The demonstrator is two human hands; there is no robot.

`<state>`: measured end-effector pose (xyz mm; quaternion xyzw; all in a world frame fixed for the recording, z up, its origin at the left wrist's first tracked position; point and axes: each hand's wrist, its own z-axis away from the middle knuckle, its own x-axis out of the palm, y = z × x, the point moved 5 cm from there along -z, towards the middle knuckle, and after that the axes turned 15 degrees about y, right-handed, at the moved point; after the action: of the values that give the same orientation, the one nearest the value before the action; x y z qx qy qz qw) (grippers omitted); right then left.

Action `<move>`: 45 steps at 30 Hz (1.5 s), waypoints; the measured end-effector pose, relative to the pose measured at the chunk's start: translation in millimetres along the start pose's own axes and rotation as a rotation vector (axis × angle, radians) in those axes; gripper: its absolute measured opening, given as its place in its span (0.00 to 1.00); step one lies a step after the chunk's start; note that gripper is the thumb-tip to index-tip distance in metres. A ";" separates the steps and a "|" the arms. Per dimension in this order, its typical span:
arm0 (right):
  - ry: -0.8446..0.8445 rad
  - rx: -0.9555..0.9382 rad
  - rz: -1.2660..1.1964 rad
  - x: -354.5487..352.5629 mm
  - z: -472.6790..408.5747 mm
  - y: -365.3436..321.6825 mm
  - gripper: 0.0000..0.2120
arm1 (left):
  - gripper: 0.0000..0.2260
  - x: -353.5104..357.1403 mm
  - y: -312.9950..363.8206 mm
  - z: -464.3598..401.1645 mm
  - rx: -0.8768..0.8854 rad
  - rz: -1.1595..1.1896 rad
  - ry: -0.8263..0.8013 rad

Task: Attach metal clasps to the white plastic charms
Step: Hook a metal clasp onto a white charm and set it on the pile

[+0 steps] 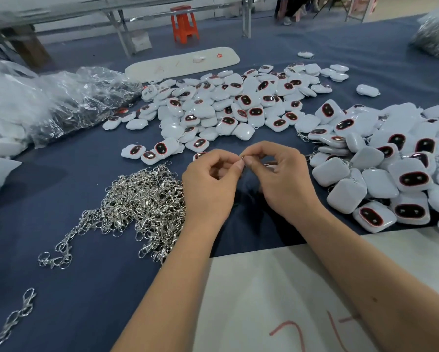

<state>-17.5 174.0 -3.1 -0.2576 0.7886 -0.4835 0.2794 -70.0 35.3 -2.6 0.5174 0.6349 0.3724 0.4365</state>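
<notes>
Blue cloth table [73, 288]. Big unclasped charm pile [228, 102] sits mid-table, far side of the hands; looks like most of the job is left. Right-hand charm pile [381, 174] shows clasps and rings poking out at its left edge, so I read that one as the done stack. Loose clasp heap [142, 201] lies just left of the left wrist, plenty of stock.

Left hand [210, 186] and right hand [284, 179] meet fingertip to fingertip, both curled and pinching one small metal clasp [242, 158] between them. No charm visible in either hand; can't tell if one is hidden under the right palm. The clasp is mostly covered: long axis seems to run roughly up-down from the pinch, but which end points where is not clear.
</notes>
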 end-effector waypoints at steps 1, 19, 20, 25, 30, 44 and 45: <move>-0.007 0.010 -0.007 0.1 0.2 0.4 0.09 | 0.04 -0.2 0.7 0.2 -0.002 0.004 -0.006; -0.044 0.020 -0.036 -0.5 0.1 1.2 0.09 | 0.07 4.6 5.2 2.8 0.137 -0.068 -0.098; -0.037 0.014 -0.030 -0.7 0.3 0.7 0.09 | 0.07 5.1 5.1 2.8 0.150 -0.083 -0.088; 0.019 -0.045 0.009 -2.7 0.3 -0.9 0.08 | 0.08 5.6 6.0 2.4 0.207 -0.144 -0.031; 0.036 -0.058 0.060 -0.3 0.6 -0.3 0.08 | 0.09 5.0 6.2 2.0 0.226 -0.161 -0.046; -0.016 0.033 -0.069 -2.8 -1.5 6.0 0.06 | 0.06 0.4 17.0 3.3 0.350 -0.173 0.019; -0.010 0.047 -0.075 -3.3 -1.6 6.9 0.06 | 0.07 0.7 17.7 3.9 0.354 -0.174 0.010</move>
<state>-17.2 180.1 -8.2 -0.2828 0.7655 -0.5105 0.2711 -60.5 39.4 12.3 0.5274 0.7350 0.2183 0.3660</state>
